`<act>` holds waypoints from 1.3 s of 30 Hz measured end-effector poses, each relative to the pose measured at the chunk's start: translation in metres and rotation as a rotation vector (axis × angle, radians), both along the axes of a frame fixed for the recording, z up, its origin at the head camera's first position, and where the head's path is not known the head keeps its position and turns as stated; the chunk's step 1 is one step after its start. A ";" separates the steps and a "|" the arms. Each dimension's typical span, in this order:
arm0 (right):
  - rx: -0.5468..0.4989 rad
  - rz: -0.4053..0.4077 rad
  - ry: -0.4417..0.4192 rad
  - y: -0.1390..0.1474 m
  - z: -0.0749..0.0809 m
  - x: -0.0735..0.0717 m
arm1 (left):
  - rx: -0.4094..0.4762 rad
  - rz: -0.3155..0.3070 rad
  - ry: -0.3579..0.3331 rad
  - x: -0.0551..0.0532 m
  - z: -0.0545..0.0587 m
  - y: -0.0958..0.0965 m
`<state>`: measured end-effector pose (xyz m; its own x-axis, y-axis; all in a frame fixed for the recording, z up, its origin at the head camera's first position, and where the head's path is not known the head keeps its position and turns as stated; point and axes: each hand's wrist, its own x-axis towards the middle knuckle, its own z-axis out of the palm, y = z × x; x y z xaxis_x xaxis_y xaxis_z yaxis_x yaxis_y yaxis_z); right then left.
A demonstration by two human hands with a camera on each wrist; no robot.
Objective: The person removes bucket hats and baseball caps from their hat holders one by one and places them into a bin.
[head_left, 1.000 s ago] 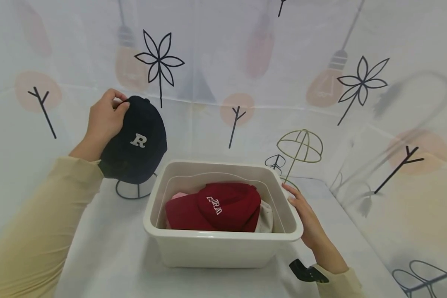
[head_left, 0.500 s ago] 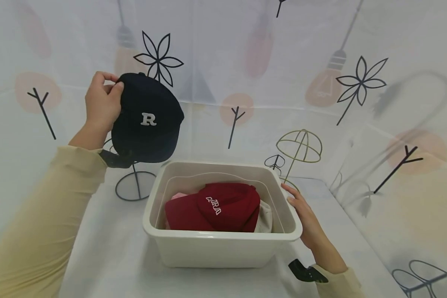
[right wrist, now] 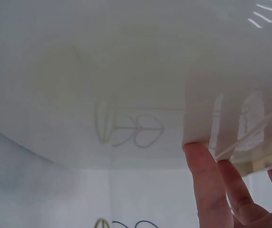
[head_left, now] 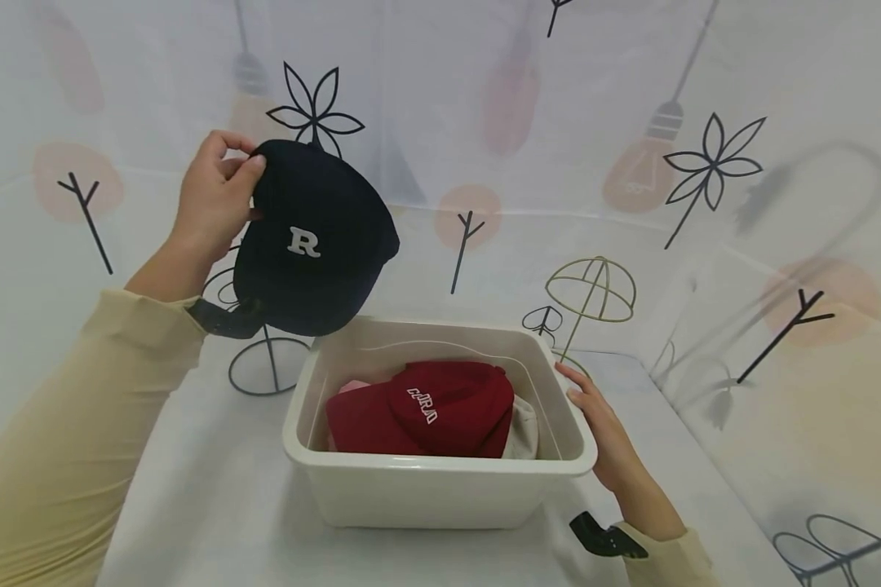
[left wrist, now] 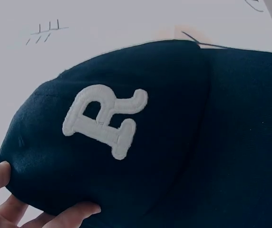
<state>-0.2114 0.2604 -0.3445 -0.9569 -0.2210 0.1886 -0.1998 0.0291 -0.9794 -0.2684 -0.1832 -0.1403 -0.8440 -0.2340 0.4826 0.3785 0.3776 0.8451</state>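
Note:
My left hand (head_left: 213, 196) pinches a dark navy baseball cap (head_left: 330, 285) with a white letter R on its front. The cap hangs in the air over the bin's back left corner, its brim pointing down. In the left wrist view the thumb and fingers lie along the crown's edge. A white plastic bin (head_left: 426, 493) stands on the table. Inside it a red baseball cap (head_left: 477, 408) with white lettering lies over a cream one (head_left: 523, 428), and a bit of pink shows behind. Fingertips of my right hand (head_left: 605, 432) touch the bin's right outer wall below the rim.
A dark wire cap stand (head_left: 264, 395) is behind the bin on the left, partly covered by the navy cap. At the back right rises an olive wire stand (head_left: 577, 326) with a domed top. White cloth covers the table (head_left: 213, 489); printed fabric (head_left: 411, 98) hangs behind.
My left hand has lifted the navy cap off the dark wire stand and moved it right, towards the bin. My right hand stays at the bin's side.

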 end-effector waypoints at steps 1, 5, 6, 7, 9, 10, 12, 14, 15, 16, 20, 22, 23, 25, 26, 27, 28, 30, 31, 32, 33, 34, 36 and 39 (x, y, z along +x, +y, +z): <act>0.000 0.000 0.003 0.000 0.000 0.000 | 0.001 -0.018 0.002 0.001 0.000 0.001; 0.001 0.004 0.008 0.001 0.000 -0.001 | 0.016 -0.093 0.012 0.003 0.000 0.007; 0.003 0.006 0.009 0.001 0.000 -0.001 | 0.016 -0.111 0.015 0.004 -0.001 0.009; 0.004 0.007 0.008 0.002 0.000 -0.001 | 0.016 -0.130 0.018 0.005 -0.002 0.010; 0.005 0.006 0.004 0.002 0.000 -0.001 | 0.012 -0.162 0.017 0.006 -0.003 0.013; 0.005 0.005 0.002 0.002 0.000 -0.001 | 0.010 -0.178 0.019 0.007 -0.004 0.015; 0.004 0.003 0.000 0.001 0.000 -0.001 | 0.001 -0.203 0.019 0.008 -0.005 0.018; 0.003 0.000 -0.004 0.001 0.000 -0.001 | -0.004 -0.229 0.022 0.010 -0.007 0.021; 0.002 0.000 -0.004 0.001 0.000 -0.001 | -0.003 -0.241 0.025 0.010 -0.007 0.022; 0.002 0.001 -0.004 0.001 0.000 -0.001 | -0.002 -0.254 0.030 0.011 -0.008 0.024; 0.005 0.002 -0.003 0.001 0.000 -0.002 | -0.013 -0.290 0.051 0.014 -0.009 0.029; 0.006 0.000 -0.002 0.000 0.000 -0.002 | -0.019 -0.307 0.055 0.015 -0.010 0.030; 0.006 0.000 -0.001 0.000 0.000 -0.001 | -0.027 -0.315 0.056 0.016 -0.010 0.031; 0.002 0.000 -0.003 0.000 0.000 -0.001 | -0.037 -0.341 0.057 0.016 -0.012 0.032; 0.000 0.002 -0.003 0.000 0.000 -0.001 | -0.043 -0.353 0.055 0.017 -0.013 0.033; -0.001 0.003 -0.003 0.000 0.000 -0.001 | -0.050 -0.366 0.055 0.017 -0.014 0.033; -0.002 0.005 -0.004 0.000 0.000 -0.001 | -0.059 -0.379 0.055 0.017 -0.016 0.034; -0.004 0.005 -0.005 -0.001 0.000 -0.001 | -0.077 -0.406 0.054 0.017 -0.018 0.035; -0.004 0.005 -0.004 -0.001 0.000 -0.001 | -0.084 -0.418 0.054 0.016 -0.019 0.036; -0.004 0.004 -0.003 -0.001 0.000 -0.001 | -0.085 -0.435 0.055 0.016 -0.020 0.037; -0.004 0.003 -0.002 -0.001 0.000 -0.001 | -0.093 -0.448 0.057 0.015 -0.021 0.038; -0.004 0.003 0.000 -0.001 0.001 -0.001 | -0.098 -0.462 0.058 0.014 -0.022 0.038; -0.004 0.005 0.003 0.000 0.001 -0.001 | -0.101 -0.494 0.061 0.013 -0.025 0.040; -0.002 0.007 0.002 0.000 0.001 0.000 | -0.103 -0.551 0.057 0.011 -0.029 0.042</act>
<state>-0.2117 0.2600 -0.3431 -0.9549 -0.2273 0.1909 -0.2018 0.0257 -0.9791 -0.2571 -0.1409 -0.1697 -0.8002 0.2846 0.5279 0.5869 0.1904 0.7870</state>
